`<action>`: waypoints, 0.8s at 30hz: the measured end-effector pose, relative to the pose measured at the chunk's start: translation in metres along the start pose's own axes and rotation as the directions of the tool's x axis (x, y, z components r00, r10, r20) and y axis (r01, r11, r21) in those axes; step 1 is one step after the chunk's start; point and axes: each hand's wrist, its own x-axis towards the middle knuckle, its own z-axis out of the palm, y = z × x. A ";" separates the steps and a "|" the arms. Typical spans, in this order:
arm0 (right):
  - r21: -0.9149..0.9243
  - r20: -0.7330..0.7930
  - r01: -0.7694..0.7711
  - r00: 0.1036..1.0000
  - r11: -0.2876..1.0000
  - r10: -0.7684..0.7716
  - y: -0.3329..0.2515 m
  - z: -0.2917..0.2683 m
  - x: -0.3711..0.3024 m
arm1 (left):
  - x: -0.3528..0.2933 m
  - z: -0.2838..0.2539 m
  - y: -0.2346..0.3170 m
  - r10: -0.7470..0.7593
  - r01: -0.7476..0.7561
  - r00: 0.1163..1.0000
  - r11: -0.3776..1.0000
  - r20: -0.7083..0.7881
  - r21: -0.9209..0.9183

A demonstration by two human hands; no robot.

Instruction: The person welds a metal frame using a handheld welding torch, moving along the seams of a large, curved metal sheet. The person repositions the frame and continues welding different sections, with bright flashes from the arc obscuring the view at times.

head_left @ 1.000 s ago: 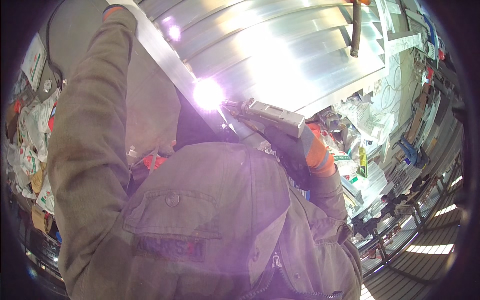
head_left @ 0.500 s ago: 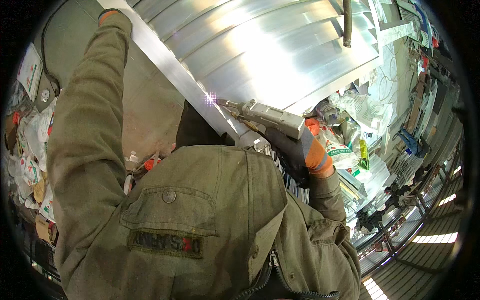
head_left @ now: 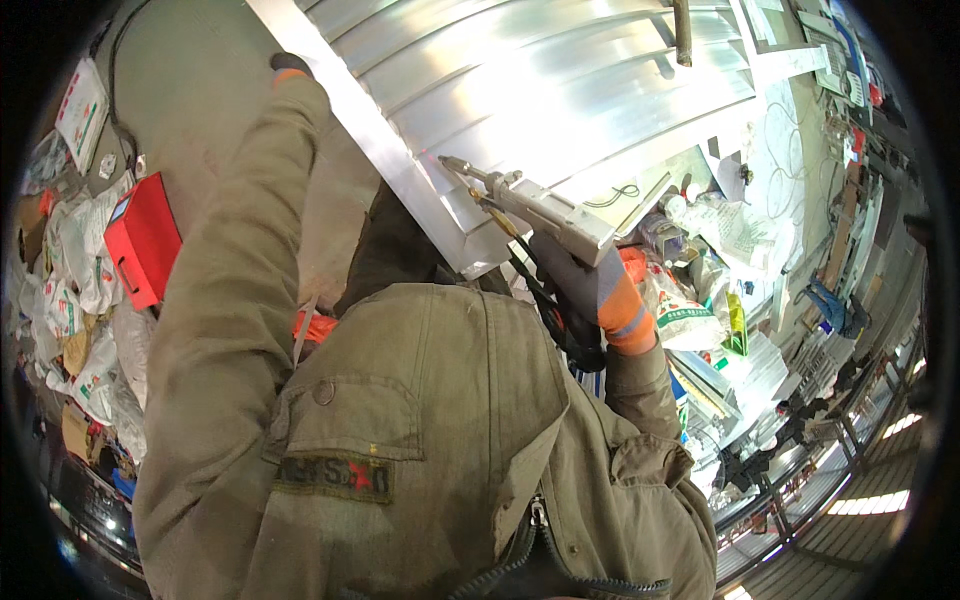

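My right hand (head_left: 580, 288), in a dark glove with an orange cuff, is wrapped round a grey handheld welding gun (head_left: 555, 215). The gun's narrow nozzle points left, close to the inner edge of a silver metal frame bar (head_left: 375, 142). This bar borders a shiny slatted metal panel (head_left: 600, 125) that fills the upper middle. My left hand (head_left: 291, 66), also gloved, is at the far left beside the bar's outer edge. Its fingers are mostly hidden beyond the cuff, so their hold does not show. No sparks are visible at the nozzle.
A red box (head_left: 144, 240) stands at the left among white plastic bags (head_left: 85, 260). More bags and packaging (head_left: 690, 305) lie right of the gun. A dark rod (head_left: 683, 32) crosses the panel's far part. A black cable (head_left: 118, 90) runs along the floor at far left.
The bright sparks at the nozzle have gone out, and the nozzle has risen slightly off the bar. My left hand appears farther right and nearer. The view has shifted, bringing the red box into sight.
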 end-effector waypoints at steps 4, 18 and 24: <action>-0.025 0.018 0.128 0.992 0.991 -0.127 0.015 -0.003 -0.001 | -0.018 0.018 0.028 -0.012 -0.001 0.994 0.993 0.110 0.118; 0.001 0.083 0.217 0.973 0.976 -0.216 0.003 -0.002 0.043 | -0.005 0.036 0.016 -0.100 0.043 0.982 0.945 0.161 0.323; 0.057 0.144 0.165 0.975 0.985 -0.172 -0.007 0.001 0.073 | -0.006 0.044 0.012 -0.117 0.058 0.980 0.941 0.160 0.333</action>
